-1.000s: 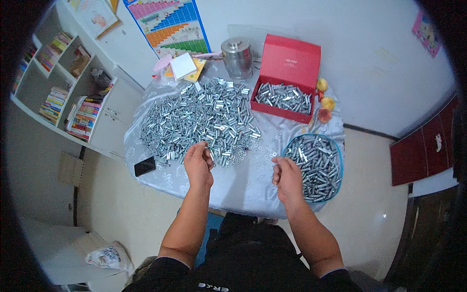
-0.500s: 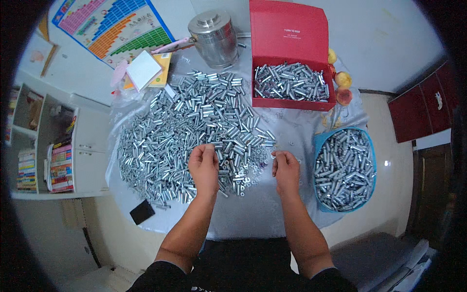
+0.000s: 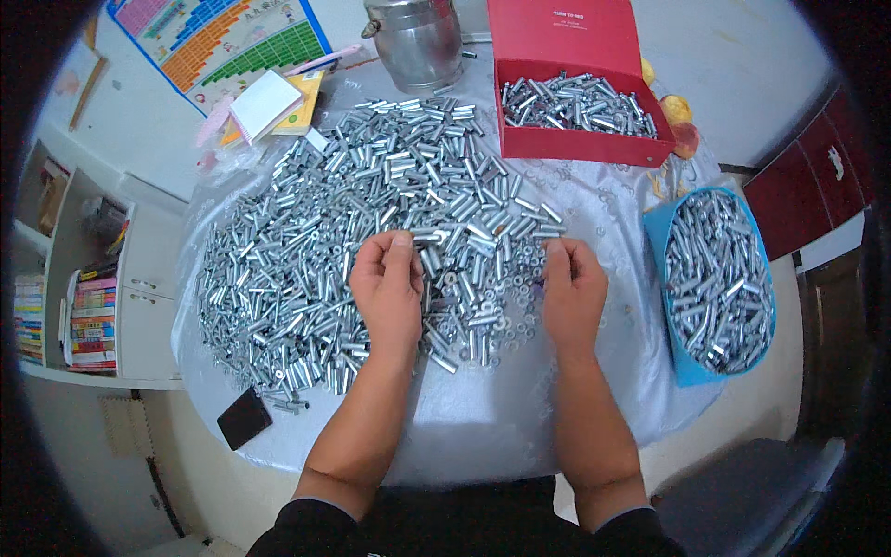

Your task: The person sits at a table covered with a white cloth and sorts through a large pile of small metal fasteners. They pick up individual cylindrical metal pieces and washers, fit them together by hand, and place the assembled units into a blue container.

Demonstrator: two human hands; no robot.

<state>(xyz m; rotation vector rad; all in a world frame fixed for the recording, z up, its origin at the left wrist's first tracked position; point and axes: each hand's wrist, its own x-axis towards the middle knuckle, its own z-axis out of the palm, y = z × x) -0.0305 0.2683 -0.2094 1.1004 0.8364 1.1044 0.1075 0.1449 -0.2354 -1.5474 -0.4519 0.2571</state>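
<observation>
A wide heap of silver metal sleeves, bolts and nuts covers much of the table. My left hand is over the heap's near middle, closed in a pinch. A small silver metal piece juts to the right from its fingertips. At the heap's right edge is my right hand, thumb and forefinger pressed together; whatever they hold is too small to make out. Loose washers lie between the hands, beside several metal sleeves.
An open red box of metal anchors stands at the back right. Right of my right hand is a blue bin filled with assembled anchors. A metal pot, notebooks, fruit and a black flat object also lie around.
The view has shifted, so the box and bin sit farther right. My hands have moved slightly farther apart, both still pinching.
</observation>
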